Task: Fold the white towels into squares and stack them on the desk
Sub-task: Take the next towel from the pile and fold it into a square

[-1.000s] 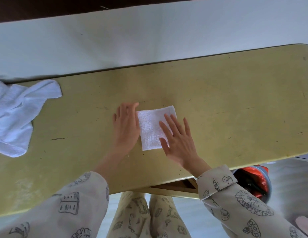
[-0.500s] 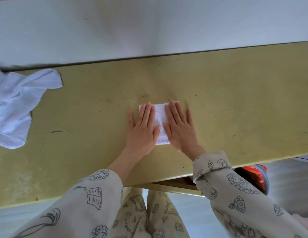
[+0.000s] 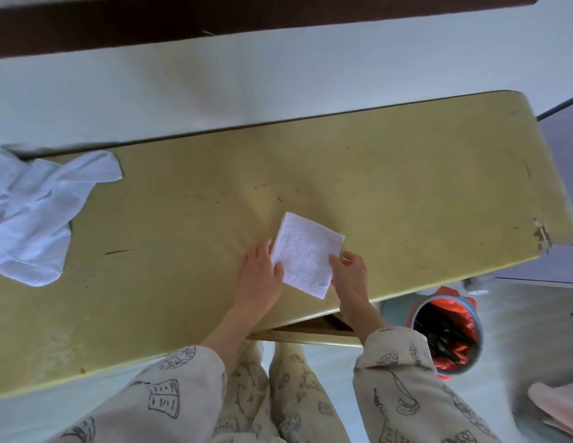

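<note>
So far one folded towel (image 3: 306, 254) is a square, pinched by my left hand (image 3: 258, 280) and right hand (image 3: 349, 276); the crumpled towels (image 3: 38, 212) remain unfolded on the desk (image 3: 406, 187).

a small folded square of white terry towel (image 3: 306, 254) lies on the long yellow-green bench (image 3: 406, 187) near its front edge, right of the middle. the left hand (image 3: 258, 276) touches its left edge, the right hand (image 3: 349, 276) its right. a crumpled heap of white towels (image 3: 35, 212) sits at the left end, by the back edge. a round bin with a red liner (image 3: 446, 334) stands on the floor below the front right corner.
</note>
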`<control>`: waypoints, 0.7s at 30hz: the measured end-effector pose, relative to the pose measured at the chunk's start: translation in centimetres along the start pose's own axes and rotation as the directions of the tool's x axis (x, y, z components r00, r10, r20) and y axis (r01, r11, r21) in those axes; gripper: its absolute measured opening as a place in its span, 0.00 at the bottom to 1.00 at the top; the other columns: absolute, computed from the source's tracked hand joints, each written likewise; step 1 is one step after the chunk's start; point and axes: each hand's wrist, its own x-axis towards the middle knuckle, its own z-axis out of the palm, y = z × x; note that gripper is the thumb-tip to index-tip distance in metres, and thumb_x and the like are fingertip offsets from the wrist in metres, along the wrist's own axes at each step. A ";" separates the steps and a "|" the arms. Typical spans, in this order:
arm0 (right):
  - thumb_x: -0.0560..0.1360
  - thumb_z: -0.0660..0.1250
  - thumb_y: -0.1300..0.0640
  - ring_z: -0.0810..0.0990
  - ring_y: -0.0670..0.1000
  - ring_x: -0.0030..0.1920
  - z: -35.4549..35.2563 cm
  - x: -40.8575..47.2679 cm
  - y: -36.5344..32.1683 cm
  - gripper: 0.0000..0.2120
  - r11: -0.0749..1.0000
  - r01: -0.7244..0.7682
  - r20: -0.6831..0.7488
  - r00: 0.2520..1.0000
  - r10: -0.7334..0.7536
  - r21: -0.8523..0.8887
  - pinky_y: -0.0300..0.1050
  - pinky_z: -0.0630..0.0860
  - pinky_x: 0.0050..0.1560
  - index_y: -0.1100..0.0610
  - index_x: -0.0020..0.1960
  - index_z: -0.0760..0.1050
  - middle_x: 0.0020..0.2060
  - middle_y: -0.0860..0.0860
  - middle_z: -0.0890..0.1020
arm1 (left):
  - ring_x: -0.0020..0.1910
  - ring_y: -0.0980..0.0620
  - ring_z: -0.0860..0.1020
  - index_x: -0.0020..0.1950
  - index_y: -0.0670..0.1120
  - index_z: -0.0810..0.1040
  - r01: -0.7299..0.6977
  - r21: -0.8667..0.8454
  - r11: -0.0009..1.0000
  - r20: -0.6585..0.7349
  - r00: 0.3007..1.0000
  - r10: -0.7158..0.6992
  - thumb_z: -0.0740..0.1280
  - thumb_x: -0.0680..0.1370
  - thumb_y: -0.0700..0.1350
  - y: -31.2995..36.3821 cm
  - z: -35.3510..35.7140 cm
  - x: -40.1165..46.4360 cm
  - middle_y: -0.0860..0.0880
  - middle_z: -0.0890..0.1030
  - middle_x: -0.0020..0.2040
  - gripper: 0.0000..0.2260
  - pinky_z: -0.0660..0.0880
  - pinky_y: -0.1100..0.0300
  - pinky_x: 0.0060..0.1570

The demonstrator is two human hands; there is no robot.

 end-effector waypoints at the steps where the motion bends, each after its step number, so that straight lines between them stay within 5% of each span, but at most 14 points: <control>1: 0.77 0.62 0.57 0.75 0.55 0.55 0.1 0.1 -0.2 0.18 0.999 -0.023 0.009 1.000 0.022 0.030 0.52 0.74 0.57 0.61 0.64 0.67 0.53 0.54 0.75 | 0.64 0.46 0.68 0.70 0.42 0.63 0.077 -0.077 0.994 0.014 0.997 -0.077 0.60 0.79 0.47 0.2 0.2 0.0 0.45 0.70 0.65 0.21 0.67 0.51 0.63; 4: 0.75 0.62 0.60 0.75 0.54 0.47 0.3 0.5 -0.5 0.15 0.999 -0.038 0.003 0.999 0.038 -0.011 0.44 0.73 0.43 0.63 0.60 0.70 0.50 0.57 0.76 | 0.61 0.45 0.72 0.65 0.41 0.67 0.218 -0.130 0.967 0.016 0.976 -0.218 0.65 0.76 0.51 0.6 0.9 0.6 0.45 0.74 0.61 0.22 0.70 0.49 0.60; 7: 0.73 0.63 0.62 0.69 0.51 0.34 0.4 0.7 -0.8 0.05 0.998 -0.045 0.016 0.999 0.045 -0.037 0.39 0.65 0.30 0.64 0.47 0.73 0.36 0.54 0.73 | 0.53 0.44 0.76 0.55 0.44 0.74 0.272 -0.126 0.954 0.007 0.962 -0.274 0.65 0.73 0.54 0.5 1.3 1.0 0.46 0.79 0.53 0.17 0.74 0.47 0.53; 10: 0.72 0.65 0.61 0.71 0.53 0.36 0.4 1.0 -1.0 0.05 0.998 -0.066 0.065 0.996 0.066 -0.015 0.42 0.67 0.33 0.64 0.42 0.75 0.34 0.54 0.74 | 0.48 0.44 0.77 0.47 0.45 0.76 0.325 -0.114 0.939 0.047 0.946 -0.322 0.65 0.71 0.53 0.3 1.9 1.0 0.46 0.79 0.47 0.13 0.76 0.46 0.50; 14: 0.72 0.67 0.61 0.75 0.53 0.39 0.1 0.7 -1.3 0.03 0.998 -0.053 0.235 0.970 0.057 -0.026 0.44 0.72 0.39 0.61 0.43 0.76 0.37 0.54 0.78 | 0.48 0.49 0.76 0.54 0.43 0.73 0.423 -0.375 0.825 0.138 0.905 -0.402 0.65 0.75 0.45 1.0 1.4 -0.5 0.50 0.77 0.48 0.10 0.72 0.58 0.46; 18: 0.73 0.65 0.59 0.68 0.50 0.33 -0.3 -0.8 -3.0 0.08 0.921 0.306 0.408 0.893 -0.190 -0.240 0.41 0.64 0.34 0.59 0.38 0.70 0.32 0.51 0.71 | 0.47 0.51 0.75 0.55 0.44 0.72 0.457 -0.584 0.670 0.197 0.881 -0.429 0.65 0.76 0.44 -0.3 0.7 -3.4 0.50 0.76 0.48 0.09 0.71 0.61 0.44; 21: 0.74 0.63 0.58 0.67 0.48 0.32 0.2 -3.4 -5.6 0.08 0.668 0.648 0.573 0.723 -0.386 -0.367 0.41 0.62 0.32 0.62 0.40 0.70 0.33 0.51 0.71 | 0.40 0.52 0.76 0.57 0.40 0.75 0.407 -0.684 0.605 0.122 0.882 -0.456 0.66 0.76 0.41 -1.5 -0.7 -6.5 0.46 0.78 0.47 0.11 0.72 0.58 0.44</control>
